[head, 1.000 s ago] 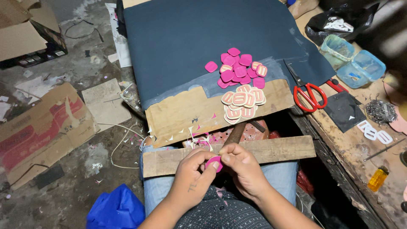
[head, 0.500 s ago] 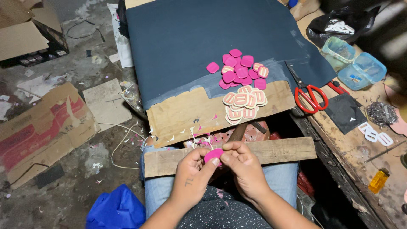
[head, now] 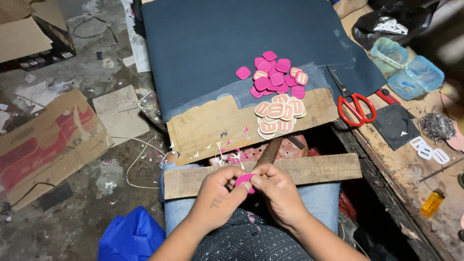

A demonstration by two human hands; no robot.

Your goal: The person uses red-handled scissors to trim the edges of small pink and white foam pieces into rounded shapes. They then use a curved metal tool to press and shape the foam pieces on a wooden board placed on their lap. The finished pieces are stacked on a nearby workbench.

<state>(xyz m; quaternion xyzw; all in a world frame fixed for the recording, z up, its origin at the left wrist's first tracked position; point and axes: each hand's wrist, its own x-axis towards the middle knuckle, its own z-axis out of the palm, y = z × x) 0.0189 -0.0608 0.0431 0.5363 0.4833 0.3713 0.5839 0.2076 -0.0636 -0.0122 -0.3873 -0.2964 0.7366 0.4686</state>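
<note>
In progress: one pink piece [head: 244,180] pinched between the fingers of my left hand [head: 216,196] and right hand [head: 277,193] over the near plank [head: 309,170]; far on the desk [head: 212,126], pink pile [head: 273,77] and striped pile [head: 278,115] apparently done.

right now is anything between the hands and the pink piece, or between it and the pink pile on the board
Nothing: both hands already pinch the pink piece. Toward the pile, only the wooden plank and a dark handle lie low in between.
</note>
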